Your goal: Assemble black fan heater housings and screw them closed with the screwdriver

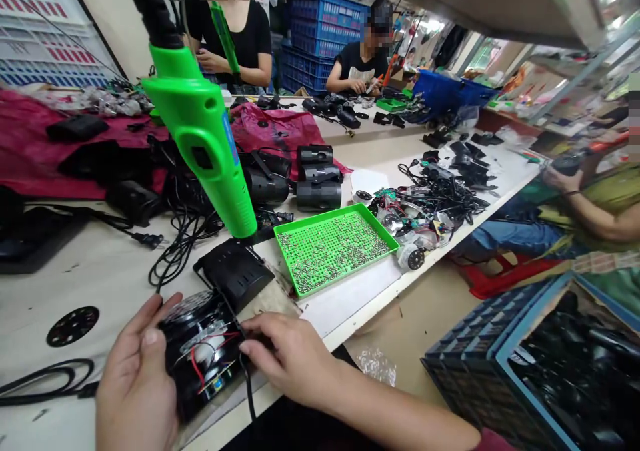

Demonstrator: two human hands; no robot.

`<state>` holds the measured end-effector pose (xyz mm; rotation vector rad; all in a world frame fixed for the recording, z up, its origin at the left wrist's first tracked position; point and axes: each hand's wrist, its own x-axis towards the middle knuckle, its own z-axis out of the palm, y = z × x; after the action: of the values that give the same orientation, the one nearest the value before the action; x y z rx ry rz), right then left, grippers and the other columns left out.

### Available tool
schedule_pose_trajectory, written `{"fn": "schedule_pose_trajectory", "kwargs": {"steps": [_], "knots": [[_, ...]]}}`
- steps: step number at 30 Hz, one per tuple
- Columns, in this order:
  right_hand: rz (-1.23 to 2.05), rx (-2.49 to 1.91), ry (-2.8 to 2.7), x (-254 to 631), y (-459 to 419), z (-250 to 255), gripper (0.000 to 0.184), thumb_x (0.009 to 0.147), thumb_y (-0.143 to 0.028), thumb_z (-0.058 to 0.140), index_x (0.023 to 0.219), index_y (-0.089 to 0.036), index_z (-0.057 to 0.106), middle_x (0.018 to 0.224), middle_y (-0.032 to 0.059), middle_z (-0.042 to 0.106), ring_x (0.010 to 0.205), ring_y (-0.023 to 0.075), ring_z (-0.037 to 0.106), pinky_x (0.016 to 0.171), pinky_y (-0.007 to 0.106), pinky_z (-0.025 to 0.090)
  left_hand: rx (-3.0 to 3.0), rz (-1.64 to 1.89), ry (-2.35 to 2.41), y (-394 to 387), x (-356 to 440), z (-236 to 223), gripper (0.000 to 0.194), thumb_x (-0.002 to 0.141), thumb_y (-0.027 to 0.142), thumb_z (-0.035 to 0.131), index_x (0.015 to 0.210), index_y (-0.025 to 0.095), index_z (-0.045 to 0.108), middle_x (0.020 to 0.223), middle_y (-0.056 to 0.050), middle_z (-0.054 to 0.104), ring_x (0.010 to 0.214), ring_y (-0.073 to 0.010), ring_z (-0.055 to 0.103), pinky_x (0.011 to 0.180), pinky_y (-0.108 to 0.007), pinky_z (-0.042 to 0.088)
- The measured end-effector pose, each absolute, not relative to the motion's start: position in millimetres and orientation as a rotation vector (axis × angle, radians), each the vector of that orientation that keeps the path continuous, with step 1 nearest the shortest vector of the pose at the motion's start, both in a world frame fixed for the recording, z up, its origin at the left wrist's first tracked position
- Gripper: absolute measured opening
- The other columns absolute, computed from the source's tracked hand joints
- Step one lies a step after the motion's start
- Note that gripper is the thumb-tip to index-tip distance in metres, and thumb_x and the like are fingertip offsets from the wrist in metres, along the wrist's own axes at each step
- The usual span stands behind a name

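A black plastic housing, its inside showing red wires and a small circuit board, lies at the bench's near edge. My left hand grips it from the left, thumb on its near side. On the right, my right hand pinches a black power cord where it meets the housing; the fingertips partly hide that spot. Just beyond sits a black plastic cover with slots. Above it hangs a green electric screwdriver, touched by neither hand.
A green tray of small screws stands right of the cover. Wired parts pile along the bench edge. A black disc and coiled cords lie left. A crate of black parts stands lower right. Other people sit nearby.
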<state>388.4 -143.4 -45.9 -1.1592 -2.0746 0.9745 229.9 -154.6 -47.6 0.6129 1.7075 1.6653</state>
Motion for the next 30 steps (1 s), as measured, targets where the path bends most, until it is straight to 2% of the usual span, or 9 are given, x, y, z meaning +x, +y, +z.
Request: {"fn": "schedule_pose_trajectory", "kwargs": {"steps": [3, 9, 12, 19, 25, 30], "knots": [[0.981, -1.176, -2.107, 390, -143, -44, 0.022, 0.094, -0.025, 0.058, 0.112, -0.013, 0.065, 0.104, 0.0097, 0.074, 0.093, 0.0213, 0.071, 0.083, 0.03, 0.054, 0.598, 1.643, 1.688, -155, 231, -44, 0.043, 0.087, 0.042, 0.062, 0.128, 0.029, 0.06, 0.131, -0.003, 0.065, 0.122, -0.026, 0.057, 0.112, -0.049, 0.036], [0.836, -1.135, -2.275, 394, -132, -29, 0.019, 0.098, -0.024, 0.053, 0.109, -0.015, 0.065, 0.102, 0.0079, 0.072, 0.093, 0.021, 0.069, 0.081, 0.031, 0.053, 0.599, 1.667, 1.605, -154, 228, -48, 0.042, 0.087, 0.041, 0.061, 0.127, 0.027, 0.06, 0.129, -0.005, 0.066, 0.121, -0.0264, 0.058, 0.108, -0.049, 0.041], [0.606, -1.079, -2.425, 390, -120, -19, 0.018, 0.099, -0.022, 0.051, 0.109, -0.016, 0.064, 0.096, 0.0061, 0.07, 0.087, 0.02, 0.067, 0.071, 0.029, 0.051, 0.584, 1.665, 1.584, -155, 227, -49, 0.041, 0.088, 0.043, 0.06, 0.126, 0.027, 0.06, 0.13, -0.005, 0.065, 0.121, -0.026, 0.058, 0.108, -0.048, 0.04], [0.196, -0.844, -2.749, 375, -99, -8, 0.01, 0.095, -0.023, 0.06, 0.089, -0.017, 0.065, 0.083, 0.0029, 0.067, 0.07, 0.0172, 0.061, 0.055, 0.029, 0.037, 0.63, 1.661, 1.589, -156, 224, -57, 0.043, 0.088, 0.045, 0.06, 0.127, 0.026, 0.061, 0.126, -0.008, 0.066, 0.12, -0.0266, 0.058, 0.108, -0.049, 0.039], [0.216, -0.739, -2.781, 372, -94, -11, 0.011, 0.094, -0.013, 0.057, 0.086, -0.017, 0.064, 0.08, 0.0014, 0.065, 0.068, 0.0153, 0.059, 0.055, 0.03, 0.036, 0.838, 1.617, 1.756, -158, 224, -62, 0.038, 0.093, 0.042, 0.049, 0.127, 0.027, 0.061, 0.124, -0.005, 0.067, 0.121, -0.0231, 0.057, 0.114, -0.045, 0.032], [0.251, -0.848, -2.765, 374, -98, -13, 0.009, 0.095, -0.018, 0.057, 0.09, -0.016, 0.063, 0.085, 0.0032, 0.065, 0.072, 0.0176, 0.06, 0.059, 0.029, 0.041, 0.827, 1.609, 1.717, -157, 223, -60, 0.041, 0.093, 0.043, 0.049, 0.13, 0.027, 0.059, 0.126, -0.006, 0.066, 0.121, -0.0236, 0.057, 0.113, -0.044, 0.033]]}}
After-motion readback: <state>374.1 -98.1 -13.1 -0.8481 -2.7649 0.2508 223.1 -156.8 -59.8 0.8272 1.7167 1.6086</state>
